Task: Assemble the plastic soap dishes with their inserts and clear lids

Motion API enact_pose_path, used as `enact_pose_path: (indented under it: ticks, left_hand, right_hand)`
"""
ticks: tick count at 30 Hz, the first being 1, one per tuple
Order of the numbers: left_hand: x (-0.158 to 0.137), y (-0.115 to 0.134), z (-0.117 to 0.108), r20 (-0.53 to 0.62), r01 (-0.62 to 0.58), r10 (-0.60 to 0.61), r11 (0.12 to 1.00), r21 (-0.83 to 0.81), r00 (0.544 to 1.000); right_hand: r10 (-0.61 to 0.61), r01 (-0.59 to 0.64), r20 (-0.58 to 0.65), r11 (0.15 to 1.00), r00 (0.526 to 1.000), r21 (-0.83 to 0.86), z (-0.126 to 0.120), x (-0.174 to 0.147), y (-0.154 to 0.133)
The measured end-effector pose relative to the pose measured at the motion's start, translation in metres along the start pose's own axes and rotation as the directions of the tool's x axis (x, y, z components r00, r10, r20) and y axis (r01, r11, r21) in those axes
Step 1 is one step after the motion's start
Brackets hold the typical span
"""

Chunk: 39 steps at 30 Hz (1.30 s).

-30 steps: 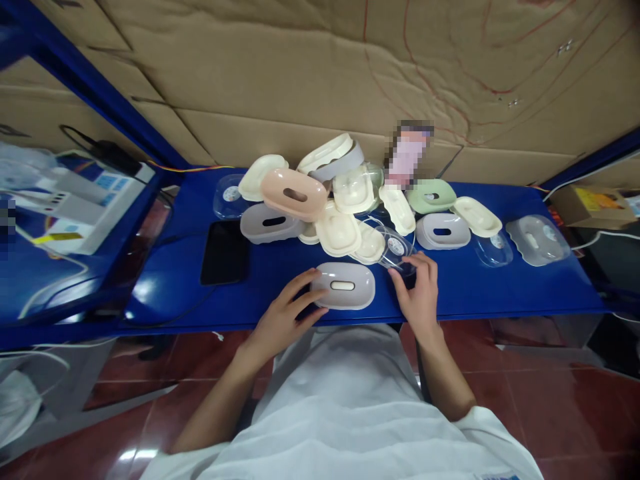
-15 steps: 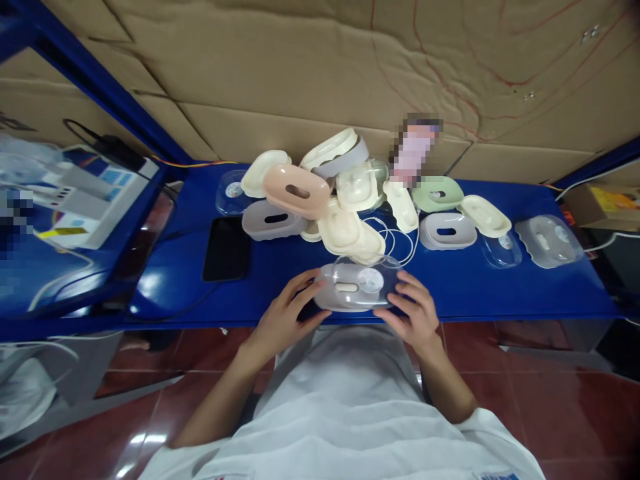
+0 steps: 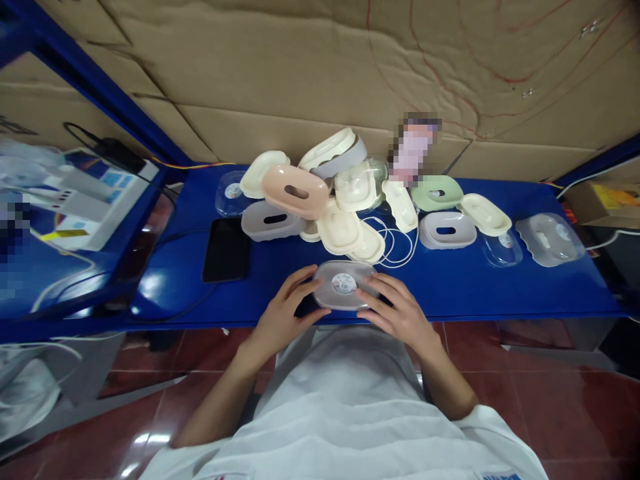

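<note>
A pale soap box with a clear lid lies near the front edge of the blue table. A round sticker marks the lid's middle. My left hand holds the box's left end, thumb in front and fingers at the back. At the other end, my right hand grips lid and box, its fingers lying over the lid's right side. Just behind the box, several cream trays lie in a loose pile with a peach soap box shell and a lavender shell.
A black phone lies left of the pile. White cable coils behind the soap box. To the right are a white shell, a green shell, a clear lid and a lidded box. Cardboard walls the back.
The clear lid has moved left and now lies squarely over the box, where before it stuck out to the right. My right hand has moved left with it; my left hand stays put.
</note>
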State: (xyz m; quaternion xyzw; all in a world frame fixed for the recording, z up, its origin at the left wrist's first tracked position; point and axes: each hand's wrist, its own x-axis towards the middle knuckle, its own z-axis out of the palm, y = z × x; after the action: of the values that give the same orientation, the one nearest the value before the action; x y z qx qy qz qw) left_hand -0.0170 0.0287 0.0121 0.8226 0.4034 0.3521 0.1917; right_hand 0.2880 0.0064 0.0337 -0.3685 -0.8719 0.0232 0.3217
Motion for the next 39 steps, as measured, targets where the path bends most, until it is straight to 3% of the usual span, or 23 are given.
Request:
enact_pose_path:
  ticks: [12, 16, 21, 25, 28, 31, 33, 35, 37, 39]
  left_hand:
    - [0.001, -0.002, 0.001, 0.094, 0.131, -0.124, 0.988, -0.077, 0.988]
    - [0.000, -0.002, -0.001, 0.110, 0.130, -0.122, 0.989, -0.067, 0.986]
    - [0.001, -0.003, -0.003, 0.131, 0.079, -0.066, 0.993, -0.093, 0.989]
    - [0.001, -0.002, -0.004, 0.163, 0.072, -0.055, 0.992, -0.101, 0.985]
    - [0.000, -0.002, -0.005, 0.159, 0.087, -0.067, 0.988, -0.126, 0.985]
    - [-0.001, -0.001, -0.005, 0.155, 0.114, -0.093, 0.984, -0.133, 0.984]
    - [0.000, 0.000, -0.005, 0.183, 0.110, -0.091, 0.989, -0.096, 0.979]
    - [0.000, 0.000, -0.005, 0.206, 0.092, -0.082, 0.995, -0.042, 0.975]
    - [-0.001, -0.001, -0.004, 0.211, 0.074, -0.071, 0.997, -0.004, 0.975]
    - [-0.001, -0.001, -0.003, 0.201, 0.060, -0.061, 0.998, 0.009, 0.978]
  right_hand:
    - [0.102, -0.104, 0.077, 0.994, 0.992, 0.021, 0.005, -0.002, 0.005]
    - [0.132, -0.125, 0.121, 0.990, 0.984, -0.061, 0.004, 0.002, 0.006]
    - [0.106, -0.099, 0.191, 0.994, 0.976, -0.047, 0.005, 0.004, 0.007]
    - [0.079, -0.079, 0.122, 0.997, 0.989, -0.006, 0.005, -0.003, 0.004]
    - [0.095, -0.095, -0.005, 0.995, 0.995, 0.002, -0.013, -0.013, 0.009]
    - [0.140, -0.178, -0.217, 0.970, 0.966, -0.164, -0.060, -0.019, 0.042]
    - [0.199, -0.309, -0.323, 0.889, 0.925, -0.338, -0.104, -0.018, 0.088]
    - [0.353, -0.502, -0.367, 0.715, 0.860, -0.488, -0.148, -0.013, 0.148]
    - [0.534, -0.669, -0.416, 0.482, 0.736, -0.565, -0.183, -0.010, 0.210]
    - [0.630, -0.737, -0.429, 0.375, 0.647, -0.562, -0.204, -0.009, 0.263]
